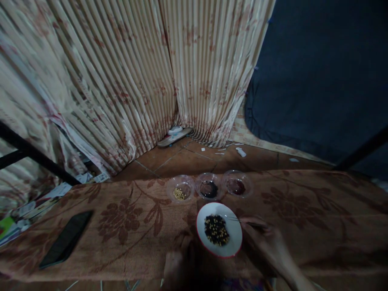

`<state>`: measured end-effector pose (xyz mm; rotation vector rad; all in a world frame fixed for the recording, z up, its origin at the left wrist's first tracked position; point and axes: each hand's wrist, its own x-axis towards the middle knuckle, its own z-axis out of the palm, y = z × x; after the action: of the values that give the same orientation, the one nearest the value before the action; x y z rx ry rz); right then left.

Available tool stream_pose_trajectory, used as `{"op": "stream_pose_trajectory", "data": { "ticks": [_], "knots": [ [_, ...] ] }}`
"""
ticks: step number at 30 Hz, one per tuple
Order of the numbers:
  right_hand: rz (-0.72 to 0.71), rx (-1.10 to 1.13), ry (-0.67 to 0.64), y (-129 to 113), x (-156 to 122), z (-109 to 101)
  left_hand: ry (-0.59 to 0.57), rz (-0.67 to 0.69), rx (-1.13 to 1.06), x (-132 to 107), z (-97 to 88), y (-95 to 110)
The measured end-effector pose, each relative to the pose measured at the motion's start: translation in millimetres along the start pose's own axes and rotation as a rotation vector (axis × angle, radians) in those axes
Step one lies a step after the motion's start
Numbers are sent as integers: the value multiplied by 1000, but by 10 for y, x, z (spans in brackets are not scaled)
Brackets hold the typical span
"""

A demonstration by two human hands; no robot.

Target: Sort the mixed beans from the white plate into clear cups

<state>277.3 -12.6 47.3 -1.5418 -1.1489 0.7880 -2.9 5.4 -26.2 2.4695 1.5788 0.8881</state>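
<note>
A white bowl with a red rim point(235, 242) sits on the cloth in front of me, with mixed black and yellow beans point(216, 230) inside. At its right side, my right hand point(263, 232) is closed on slim tweezers point(234, 219), whose tips reach over the bowl's inner wall. My left hand point(177, 258) rests on the cloth just left of the bowl; its fingers are dim and blurred. Behind the bowl stand three clear plastic cups: the left cup point(188, 186) has yellow beans, the middle cup point(207, 178) black beans, the right cup point(246, 184) dark red beans.
A black phone point(66, 239) lies at the left on the patterned brown tablecloth point(136, 246). Striped curtains point(121, 72) hang behind the table. A skateboard point(174, 138) and white scraps lie on the tiled floor. Papers point(57, 190) are piled at far left.
</note>
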Motion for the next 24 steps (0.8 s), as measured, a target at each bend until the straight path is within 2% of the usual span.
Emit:
{"op": "stream_pose_trajectory", "data": {
  "ticks": [6,11,24],
  "knots": [
    [-23,-35,-63,-90,-45,-6,-49,-19,-27,51,-91,60],
    [-68,-128,-105,-67,-66,23,-61,-8,-55,88,-163,113],
    [-115,-199,-139,-59,-62,27,-53,9,-23,99,-201,134]
  ]
}}
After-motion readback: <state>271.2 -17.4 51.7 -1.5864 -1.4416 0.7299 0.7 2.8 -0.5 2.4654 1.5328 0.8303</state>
